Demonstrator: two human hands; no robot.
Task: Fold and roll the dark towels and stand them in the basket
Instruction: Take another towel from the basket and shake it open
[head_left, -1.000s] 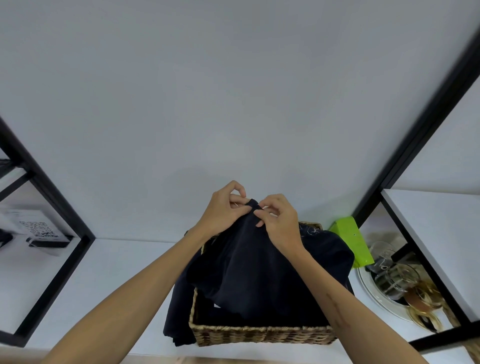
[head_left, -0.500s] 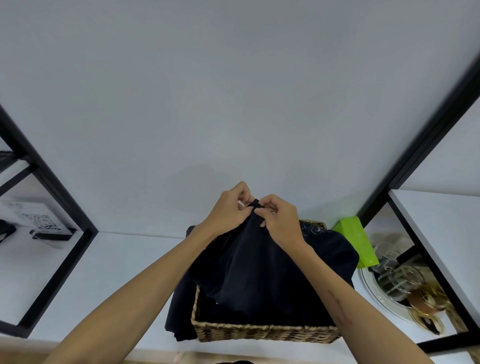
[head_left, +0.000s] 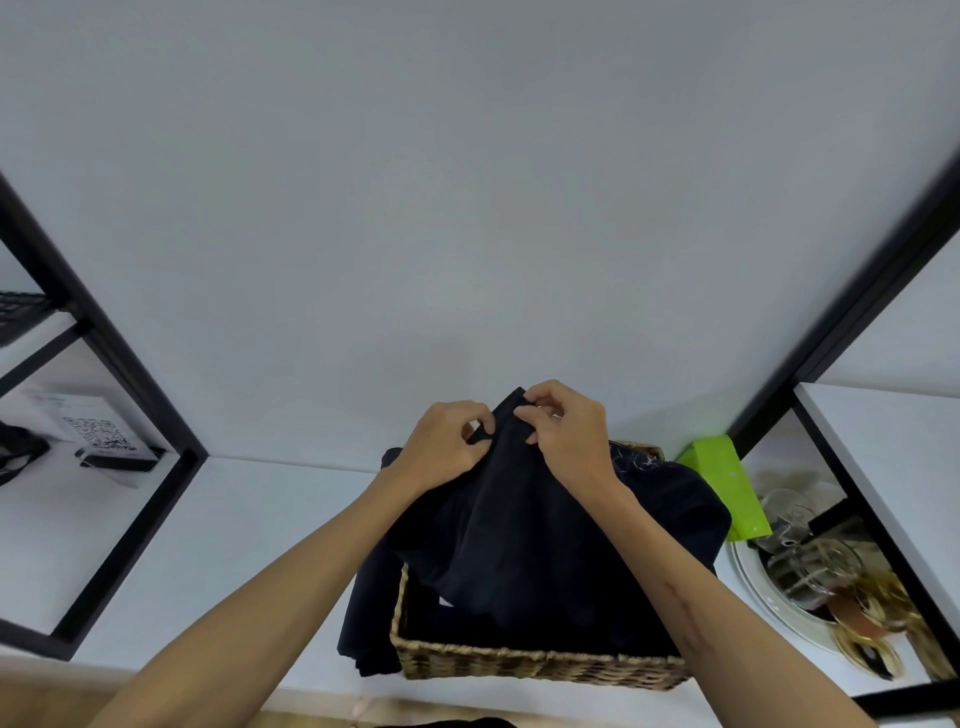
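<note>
Left hand (head_left: 449, 444) and right hand (head_left: 569, 434) both pinch the top edge of a dark towel (head_left: 519, 525), fingers curled onto the cloth, and compared with a second ago the right hand sits a little higher while the two stay close together at the same corner. That suggests the corners are only being found and matched, so the first fold is barely begun (no roll exists yet). The towel hangs limp and matte over the woven basket (head_left: 540, 662), which stands at the near edge of the white worktop (head_left: 223, 525); more dark cloth spills over the basket's left rim. The wicker looks stiff and coarse.
</note>
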